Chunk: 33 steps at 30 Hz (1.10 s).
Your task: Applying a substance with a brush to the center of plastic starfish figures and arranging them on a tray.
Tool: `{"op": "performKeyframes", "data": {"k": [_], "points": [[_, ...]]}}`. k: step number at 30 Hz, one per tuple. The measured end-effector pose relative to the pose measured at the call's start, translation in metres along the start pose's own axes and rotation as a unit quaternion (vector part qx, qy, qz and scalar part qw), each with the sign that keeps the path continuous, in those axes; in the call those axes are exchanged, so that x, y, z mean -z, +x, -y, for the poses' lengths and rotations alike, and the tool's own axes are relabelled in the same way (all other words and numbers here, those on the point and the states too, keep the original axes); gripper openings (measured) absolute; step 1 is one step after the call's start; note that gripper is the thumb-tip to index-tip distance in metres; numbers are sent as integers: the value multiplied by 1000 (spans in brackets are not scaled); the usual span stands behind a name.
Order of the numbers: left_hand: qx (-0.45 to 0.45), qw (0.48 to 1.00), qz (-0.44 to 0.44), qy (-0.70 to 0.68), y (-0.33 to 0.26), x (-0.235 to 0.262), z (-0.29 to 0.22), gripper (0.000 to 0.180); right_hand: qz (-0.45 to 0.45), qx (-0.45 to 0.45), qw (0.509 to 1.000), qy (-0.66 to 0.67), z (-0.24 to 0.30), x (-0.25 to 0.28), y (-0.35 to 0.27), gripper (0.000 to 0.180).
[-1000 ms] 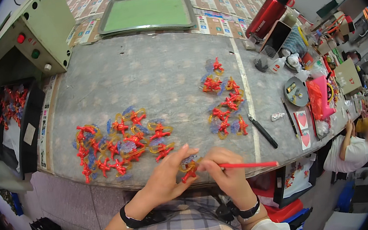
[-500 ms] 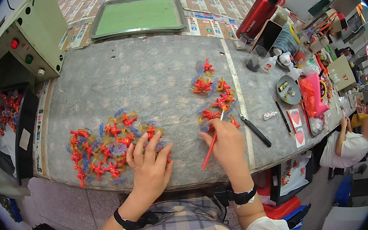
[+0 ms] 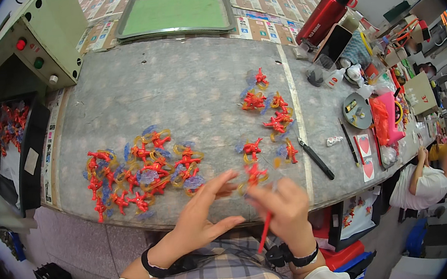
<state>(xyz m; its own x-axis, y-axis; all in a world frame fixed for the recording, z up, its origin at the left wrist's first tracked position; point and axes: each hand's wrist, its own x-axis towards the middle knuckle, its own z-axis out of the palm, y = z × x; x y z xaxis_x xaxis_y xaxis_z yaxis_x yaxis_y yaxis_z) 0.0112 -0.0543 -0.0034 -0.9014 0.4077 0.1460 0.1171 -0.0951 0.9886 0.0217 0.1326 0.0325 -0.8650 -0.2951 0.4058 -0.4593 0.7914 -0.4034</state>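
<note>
Grey speckled felt-like worktable [image 3: 174,95], long, runs across the view; both hands at its near edge.

Pale green metal machine housing with red and green buttons [image 3: 41,39] at far left. Green flat mat in a dark metal frame [image 3: 176,11] at the far edge. Black open tray [image 3: 9,142] left of the table, holding a heap of red plastic pieces.

Large spread of small red plastic figures mixed with yellow and blue translucent rings [image 3: 139,174] lies left of centre, just left of the left hand. Smaller loose cluster of the same red figures [image 3: 267,115] sits right of centre, beyond the right hand.

Left hand [image 3: 202,219]: fingers spread and extended, palm turned toward the right, fingertips reaching a single red plastic figure [image 3: 255,173] at the table's near edge; nothing gripped that I can see.

Right hand [image 3: 284,210]: fingers pressed together, pinching a thin red stick-like tool [image 3: 264,233] whose free end slants down toward the body. The single red figure lies just beyond these knuckles, between both hands' fingertips; contact unclear, blurred.

Red cylindrical bottle with black cap [image 3: 325,15] lies at far right. Black-handled slim tool [image 3: 317,159] rests right of the smaller cluster, near the right hand but apart. Round dark dish [image 3: 357,110] holds small bits, too small to tell
</note>
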Motion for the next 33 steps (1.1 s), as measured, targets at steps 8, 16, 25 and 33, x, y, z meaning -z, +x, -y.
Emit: {"op": "performKeyframes", "data": {"k": [8,16,25,33], "points": [[139,960,74,-232,-8,10,8,62,15,-15,971,239,5,-11,-16,30],[156,935,69,-310,-11,12,11,64,14,-239,903,356,3,-17,-17,27],[172,907,84,-375,-10,12,14,66,-44,-89,938,331,3,9,2,21],[165,934,53,-312,-10,13,13,63,14,-8,973,230,14,9,5,14]]}}
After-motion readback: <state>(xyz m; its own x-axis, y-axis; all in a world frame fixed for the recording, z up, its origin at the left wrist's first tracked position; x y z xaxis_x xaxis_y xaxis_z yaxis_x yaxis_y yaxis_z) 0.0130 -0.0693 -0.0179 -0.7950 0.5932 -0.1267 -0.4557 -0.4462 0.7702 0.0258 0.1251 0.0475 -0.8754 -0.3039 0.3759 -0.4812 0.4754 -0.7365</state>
